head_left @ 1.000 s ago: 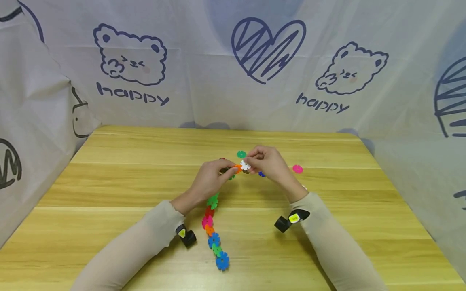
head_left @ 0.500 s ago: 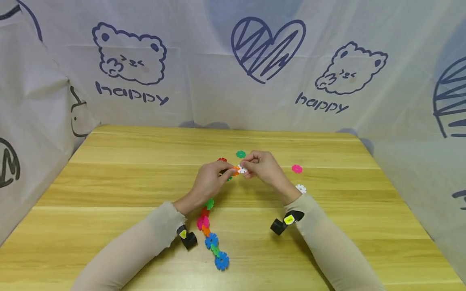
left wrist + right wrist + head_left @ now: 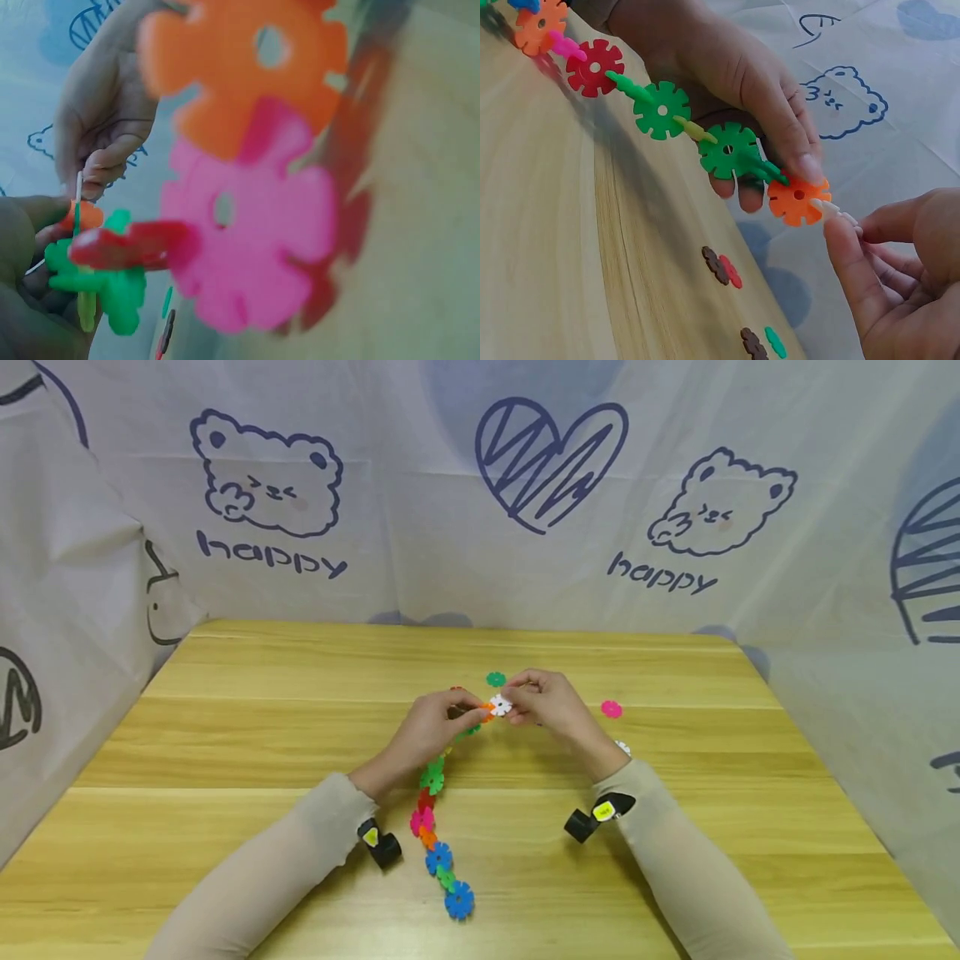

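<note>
Head view, chain: a chain of slotted discs point(image 3: 438, 858) curves from the near tabletop point(image 3: 300, 860) to the hands; in its near stretch we count two blue, one orange, one pink and one red, with green among them.
Head view, left hand: the left hand point(image 3: 429, 727) hides part of the chain; its fingers pinch an orange disc point(image 3: 487, 712) at the chain's far end.
Head view, right hand: the right hand point(image 3: 553, 703) has its fingers narrowed on one white disc point(image 3: 500, 705), against the orange disc.
Head view, loose discs: we see one teal disc point(image 3: 496, 679) far, one pink disc point(image 3: 611, 709) right, one loose white disc point(image 3: 623, 748) mostly hidden, and a sliver of red beyond the left hand.
Left wrist view, chain: an orange and a pink link loom blurred, the orange cut off; the white disc shows only as a thin edge.
Right wrist view, chain: a yellow link sits between greens; the upper left end is cut off. How deep white sits in orange, we cannot tell.
Right wrist view, brown: two brown discs point(image 3: 715, 265) show clearly only here, one beside a red disc point(image 3: 733, 273).
</note>
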Action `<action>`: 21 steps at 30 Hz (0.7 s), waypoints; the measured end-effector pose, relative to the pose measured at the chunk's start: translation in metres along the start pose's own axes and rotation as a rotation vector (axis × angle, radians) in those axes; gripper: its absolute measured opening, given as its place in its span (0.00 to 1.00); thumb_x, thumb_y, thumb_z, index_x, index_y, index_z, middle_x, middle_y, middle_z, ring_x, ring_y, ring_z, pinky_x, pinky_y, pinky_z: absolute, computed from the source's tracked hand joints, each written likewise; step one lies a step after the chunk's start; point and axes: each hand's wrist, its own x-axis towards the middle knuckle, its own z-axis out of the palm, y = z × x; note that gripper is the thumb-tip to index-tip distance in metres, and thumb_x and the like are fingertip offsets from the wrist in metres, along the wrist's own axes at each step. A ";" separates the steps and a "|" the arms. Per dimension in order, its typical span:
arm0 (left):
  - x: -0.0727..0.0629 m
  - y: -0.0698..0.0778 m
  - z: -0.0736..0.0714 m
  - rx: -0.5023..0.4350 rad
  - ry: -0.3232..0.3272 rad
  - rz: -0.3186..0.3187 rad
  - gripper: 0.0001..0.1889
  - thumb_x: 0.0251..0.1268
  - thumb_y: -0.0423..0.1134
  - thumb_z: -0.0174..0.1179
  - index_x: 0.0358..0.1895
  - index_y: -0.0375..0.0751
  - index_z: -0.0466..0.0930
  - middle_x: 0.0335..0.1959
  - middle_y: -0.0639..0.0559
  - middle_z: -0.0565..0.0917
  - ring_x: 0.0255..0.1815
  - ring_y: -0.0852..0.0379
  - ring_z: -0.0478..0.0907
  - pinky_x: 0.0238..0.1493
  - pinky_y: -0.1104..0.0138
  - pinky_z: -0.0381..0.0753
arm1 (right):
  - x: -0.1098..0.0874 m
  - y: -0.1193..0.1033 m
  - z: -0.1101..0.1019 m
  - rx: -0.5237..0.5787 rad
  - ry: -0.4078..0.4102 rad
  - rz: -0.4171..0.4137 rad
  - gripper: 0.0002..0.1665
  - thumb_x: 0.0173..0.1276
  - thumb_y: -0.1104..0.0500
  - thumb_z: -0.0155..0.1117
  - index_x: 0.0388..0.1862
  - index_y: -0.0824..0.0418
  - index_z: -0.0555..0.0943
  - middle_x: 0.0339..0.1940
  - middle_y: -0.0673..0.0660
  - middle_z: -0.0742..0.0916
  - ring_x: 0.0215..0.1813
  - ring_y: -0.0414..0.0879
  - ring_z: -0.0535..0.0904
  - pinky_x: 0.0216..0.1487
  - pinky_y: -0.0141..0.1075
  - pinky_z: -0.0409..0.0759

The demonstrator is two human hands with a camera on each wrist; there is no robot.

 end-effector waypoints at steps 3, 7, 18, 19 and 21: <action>0.003 -0.002 -0.004 -0.057 -0.003 -0.035 0.16 0.71 0.53 0.57 0.48 0.46 0.84 0.41 0.55 0.84 0.39 0.56 0.79 0.39 0.62 0.80 | 0.001 0.000 -0.002 -0.012 -0.012 -0.023 0.12 0.73 0.64 0.59 0.48 0.73 0.78 0.32 0.59 0.86 0.30 0.43 0.83 0.43 0.44 0.84; 0.008 -0.008 -0.010 -0.129 -0.016 -0.086 0.23 0.73 0.58 0.51 0.52 0.43 0.82 0.46 0.50 0.84 0.45 0.53 0.80 0.46 0.59 0.81 | 0.001 -0.001 -0.001 -0.034 -0.033 -0.069 0.12 0.74 0.63 0.59 0.47 0.73 0.78 0.34 0.61 0.86 0.31 0.44 0.83 0.45 0.48 0.83; 0.012 -0.024 -0.013 -0.512 -0.237 -0.258 0.20 0.73 0.54 0.54 0.47 0.39 0.81 0.41 0.48 0.77 0.40 0.51 0.80 0.38 0.66 0.79 | 0.004 -0.001 0.005 -0.110 -0.087 -0.115 0.11 0.73 0.63 0.60 0.47 0.71 0.79 0.33 0.60 0.86 0.33 0.49 0.82 0.44 0.48 0.84; 0.012 -0.024 -0.012 -0.555 -0.240 -0.270 0.20 0.73 0.53 0.55 0.48 0.38 0.80 0.42 0.47 0.77 0.41 0.47 0.81 0.38 0.66 0.80 | 0.004 -0.001 0.005 -0.116 -0.092 -0.116 0.11 0.73 0.63 0.60 0.47 0.71 0.79 0.33 0.60 0.86 0.32 0.49 0.82 0.43 0.47 0.84; 0.012 -0.025 -0.011 -0.596 -0.232 -0.276 0.18 0.74 0.51 0.55 0.48 0.37 0.80 0.43 0.46 0.77 0.44 0.43 0.81 0.38 0.67 0.81 | 0.005 -0.001 0.006 -0.124 -0.098 -0.116 0.11 0.73 0.63 0.60 0.46 0.71 0.79 0.32 0.60 0.86 0.31 0.47 0.82 0.43 0.46 0.84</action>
